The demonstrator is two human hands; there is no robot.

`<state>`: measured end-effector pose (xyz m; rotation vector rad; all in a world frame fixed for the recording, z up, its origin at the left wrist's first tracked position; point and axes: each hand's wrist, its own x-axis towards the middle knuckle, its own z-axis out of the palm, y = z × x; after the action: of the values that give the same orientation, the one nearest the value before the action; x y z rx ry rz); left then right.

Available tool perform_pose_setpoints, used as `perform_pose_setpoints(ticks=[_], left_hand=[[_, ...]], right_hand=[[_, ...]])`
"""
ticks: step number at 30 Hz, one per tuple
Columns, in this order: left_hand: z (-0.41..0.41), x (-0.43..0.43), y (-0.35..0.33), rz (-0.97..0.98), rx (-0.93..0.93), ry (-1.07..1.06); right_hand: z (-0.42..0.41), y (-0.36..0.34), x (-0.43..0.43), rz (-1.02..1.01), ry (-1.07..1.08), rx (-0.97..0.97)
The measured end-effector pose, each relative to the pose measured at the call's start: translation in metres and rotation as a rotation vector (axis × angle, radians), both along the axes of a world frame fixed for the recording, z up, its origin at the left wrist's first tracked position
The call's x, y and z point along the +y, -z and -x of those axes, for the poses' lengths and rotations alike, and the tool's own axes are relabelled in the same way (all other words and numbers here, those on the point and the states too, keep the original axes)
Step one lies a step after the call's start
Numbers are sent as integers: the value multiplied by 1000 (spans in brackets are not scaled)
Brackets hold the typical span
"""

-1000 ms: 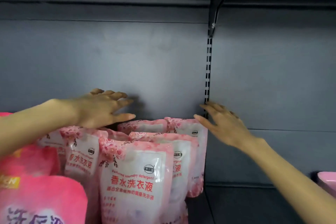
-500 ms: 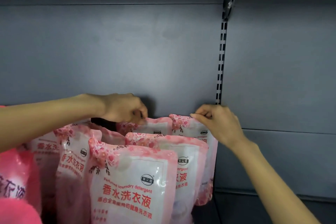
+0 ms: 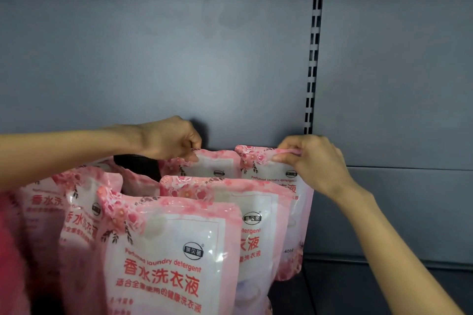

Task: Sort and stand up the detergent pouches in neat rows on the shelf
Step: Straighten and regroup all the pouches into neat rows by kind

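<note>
While both arms reach over the front rows, I see my left hand [image 3: 170,139] curled nearly closed, its fingertips pinching the top seal of the back-row pouch on the left [image 3: 204,165]; the thumb is hidden behind the knuckles, so I cannot tell how it sits. My right hand [image 3: 311,158] is curled the same way, fingers pressed together over the crumpled upper right corner of the back-row pouch on the right [image 3: 268,169], pinching it from above. These two pink pouches stand upright side by side, their top edges close to level and their inner edges touching or nearly so, just in front of the grey back panel [image 3: 179,59]. Ahead of them stands a second-row pouch [image 3: 256,212], and nearest me the front pouch [image 3: 166,250] with its label facing out. Further pouches [image 3: 76,207] lean at the left, less tidy, with a dark gap behind them below my left wrist. Right of the right-hand pouch runs the slotted upright [image 3: 313,64], its lower end just behind my right knuckles, so that edge is tight. Beyond it the shelf floor [image 3: 384,289] lies bare and offers open room; above both hands the panel is clear up to the shelf overhead.
</note>
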<state>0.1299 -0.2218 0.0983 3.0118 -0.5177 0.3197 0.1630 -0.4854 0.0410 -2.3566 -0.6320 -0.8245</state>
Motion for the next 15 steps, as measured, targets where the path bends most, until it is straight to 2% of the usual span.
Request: perform_pose_setpoints(ticks=[8,15], left_hand=[[-9,-8,1,53,-103,25],[-11,-16,0,132,-127,52]], right_hand=[[1,-8,-14,-30,21,-26],[-2,-14,-34,-23,20,52]])
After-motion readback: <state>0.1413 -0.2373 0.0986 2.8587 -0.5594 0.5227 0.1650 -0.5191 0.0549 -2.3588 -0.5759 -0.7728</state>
